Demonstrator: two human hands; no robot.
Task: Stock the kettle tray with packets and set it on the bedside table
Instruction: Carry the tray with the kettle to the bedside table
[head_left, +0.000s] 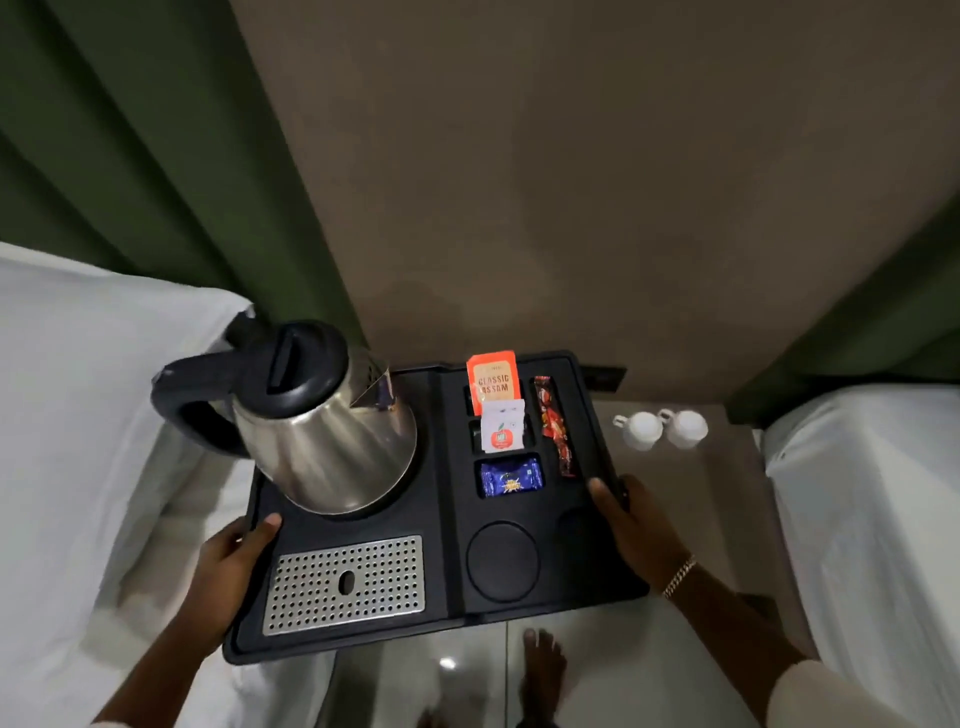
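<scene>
1. The stocking looked finished: the black kettle tray (447, 499) carried an orange tea packet (491, 379) standing upright in a rear slot, a white sachet (501, 431) just in front of it, a blue packet (510, 475) lying in the next slot, and a red stick packet (557, 423) in the narrow channel to the right.
2. The steel kettle (311, 421) sat on its round base at the tray's left rear; the 2 round cup recesses near the front were bare.
3. The left hand (234, 566) clasped the tray's left edge with the thumb on top, and the right hand (631, 525) clasped the right edge the same way.
4. The tray was held between 2 white beds, its far end over the bedside table (727, 467); whether it rested there yet could not be told.
5. What seemed left was seating it fully and letting go. 2 white cups (660, 428) stood upside down on the table, just right of the tray.
</scene>
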